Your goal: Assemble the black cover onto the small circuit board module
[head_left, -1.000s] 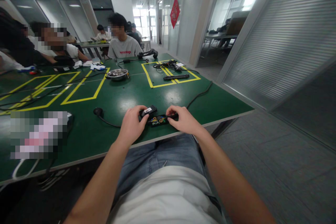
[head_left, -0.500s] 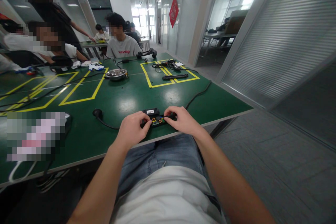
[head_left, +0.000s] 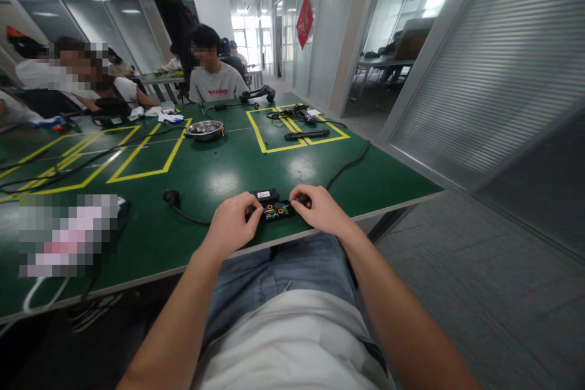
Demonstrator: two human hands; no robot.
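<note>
An opened black case with a circuit board [head_left: 276, 211] lies near the front edge of the green table, between my hands. My left hand [head_left: 234, 217] pinches at the left end of the case, where a black cable with a plug [head_left: 171, 197] runs off to the left. At the right end, my right hand [head_left: 316, 206] has its thumb and fingers closed on the other black cable [head_left: 347, 164], which leads away to the back right. Just behind the board sits a black cover with a white label [head_left: 265, 195].
A metal bowl [head_left: 205, 130] stands farther back on the green table [head_left: 219, 161]. Black cables and a black bar [head_left: 307, 134] lie within yellow tape at the back right. A blurred pinkish object [head_left: 73, 234] is at left. People sit across the table.
My right hand has shifted slightly right, showing a little more of the board's right end. The standing person in the background has moved to the right. The view has shifted slightly.
</note>
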